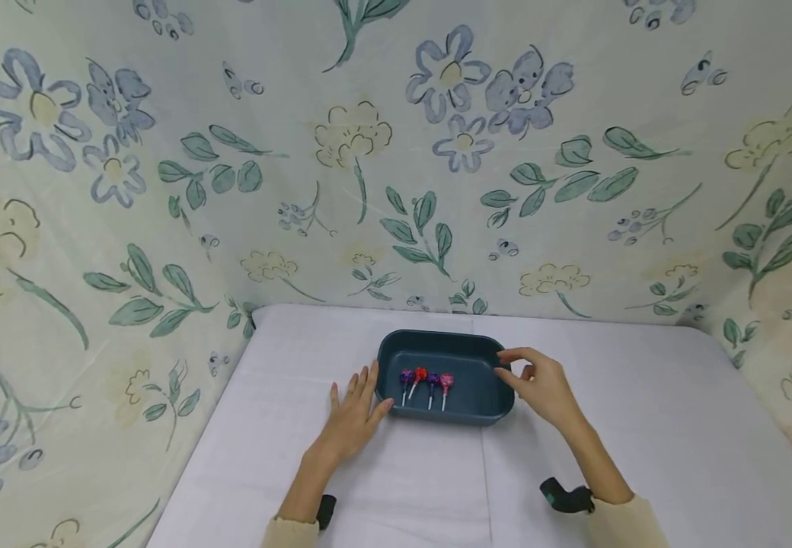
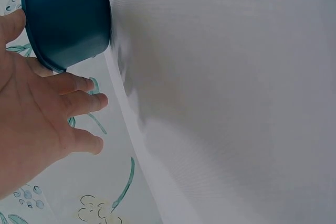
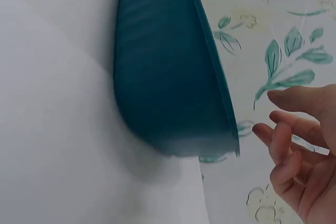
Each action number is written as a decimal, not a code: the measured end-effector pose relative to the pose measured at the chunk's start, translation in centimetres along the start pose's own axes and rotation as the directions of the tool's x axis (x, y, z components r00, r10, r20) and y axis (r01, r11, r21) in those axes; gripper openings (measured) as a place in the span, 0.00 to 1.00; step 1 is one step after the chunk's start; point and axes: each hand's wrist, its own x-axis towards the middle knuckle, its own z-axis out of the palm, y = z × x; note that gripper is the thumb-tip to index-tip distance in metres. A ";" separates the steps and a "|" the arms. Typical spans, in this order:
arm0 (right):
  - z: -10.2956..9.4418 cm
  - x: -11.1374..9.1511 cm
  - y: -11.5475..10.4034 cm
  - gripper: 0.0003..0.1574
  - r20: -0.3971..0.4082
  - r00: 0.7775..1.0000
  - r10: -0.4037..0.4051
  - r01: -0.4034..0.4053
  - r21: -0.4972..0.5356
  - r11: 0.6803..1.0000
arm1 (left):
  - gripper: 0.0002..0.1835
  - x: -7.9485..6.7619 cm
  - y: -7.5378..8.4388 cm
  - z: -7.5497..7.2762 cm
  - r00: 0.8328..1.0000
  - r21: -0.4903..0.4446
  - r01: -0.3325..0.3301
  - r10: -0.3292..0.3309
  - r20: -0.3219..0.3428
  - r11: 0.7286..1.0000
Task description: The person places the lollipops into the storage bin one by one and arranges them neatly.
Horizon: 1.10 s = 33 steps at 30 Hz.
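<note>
A dark teal rectangular tray [image 1: 478, 384] with rounded corners stands on the white-covered table. Several lollipops [image 1: 420, 374] with purple, red and pink wrappers and pale sticks lie side by side inside it, left of its middle. My left hand [image 1: 352, 418] is at the tray's left end, fingers spread and thumb at the rim; in the left wrist view the tray [image 2: 68, 19] meets the thumb and a finger. Over the right rim hovers my right hand [image 1: 538, 383], thumb and index finger apart. The right wrist view shows that hand [image 3: 304, 150] holding nothing, its other fingers bent.
White cloth [image 1: 615, 396] covers the table on both sides of the tray. Behind and to the sides hangs a floral-printed fabric [image 1: 396, 190] that meets the table's back edge. A dark strap-like device [image 1: 566, 496] sits at the right wrist.
</note>
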 end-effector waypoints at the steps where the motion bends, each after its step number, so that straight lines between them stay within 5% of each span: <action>1: -0.6 -0.4 0.7 0.21 -0.003 1.000 0.021 -0.021 0.015 1.000 | 0.41 0.0 0.0 0.0 1.000 -0.002 0.001 -0.001 0.001 1.000; 7: -3.8 -2.7 4.8 0.23 0.004 0.996 0.086 -0.086 0.029 0.996 | 0.41 -0.2 -0.1 -0.2 1.000 -0.012 0.002 -0.002 -0.003 1.000; 13: -5.9 -4.1 7.7 0.21 0.128 0.988 0.090 -0.094 0.030 0.995 | 0.41 -0.2 -0.1 -0.2 1.000 -0.013 -0.003 0.003 -0.006 1.000; 21: -6.6 -4.7 9.9 0.20 0.349 0.922 0.166 -0.180 0.009 0.984 | 0.42 0.0 -0.2 0.1 1.000 -0.001 -0.006 0.006 -0.002 1.000; 29: -6.0 -4.6 10.3 0.18 0.293 0.946 0.141 -0.145 -0.007 0.989 | 0.42 -0.1 -0.3 0.2 1.000 -0.005 -0.009 0.009 -0.011 1.000; 33: -5.7 -4.7 10.3 0.22 0.257 0.947 0.194 -0.191 -0.038 0.981 | 0.42 0.0 -0.4 0.3 1.000 0.000 -0.017 0.017 -0.012 1.000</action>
